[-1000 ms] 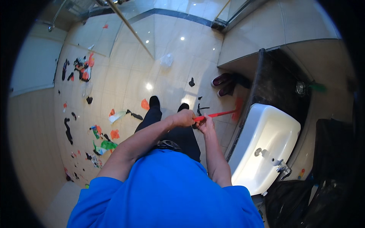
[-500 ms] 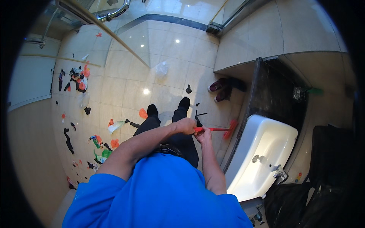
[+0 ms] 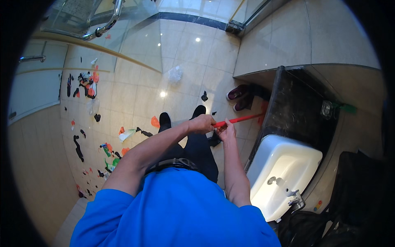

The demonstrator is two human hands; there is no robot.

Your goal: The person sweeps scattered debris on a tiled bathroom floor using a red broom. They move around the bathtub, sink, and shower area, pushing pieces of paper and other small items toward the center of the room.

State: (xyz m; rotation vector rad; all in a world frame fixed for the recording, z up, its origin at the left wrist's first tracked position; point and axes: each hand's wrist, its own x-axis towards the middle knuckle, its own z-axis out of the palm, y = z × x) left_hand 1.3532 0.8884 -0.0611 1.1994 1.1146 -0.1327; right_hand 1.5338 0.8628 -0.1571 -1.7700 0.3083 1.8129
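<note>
Both my hands grip the red handle of a broom (image 3: pixel 242 119) in front of my thighs. My left hand (image 3: pixel 203 123) is closed round the handle's near end. Just to its right, my right hand (image 3: pixel 226 131) is wrapped round the handle too. The handle slants right to a red broom head (image 3: pixel 261 117), partly hidden beneath the dark counter (image 3: pixel 295 96). Beside the head stand dark red shoes (image 3: pixel 237 92). A black scrap (image 3: pixel 214 139) lies on the floor below my right hand.
A white sink (image 3: pixel 263 156) with a tap (image 3: pixel 295 199) stands at my right. Rubbish (image 3: pixel 87 84) in black, red, white and green lies scattered on the left floor. A clear plastic bag (image 3: pixel 175 73) lies ahead. A glass door (image 3: pixel 135 45) stands at the upper left. Black bags (image 3: pixel 354 185) are at right.
The broom head has moved away from me and right, partly under the counter beside the shoes. Both hands have moved slightly forward, and the handle now slants more.
</note>
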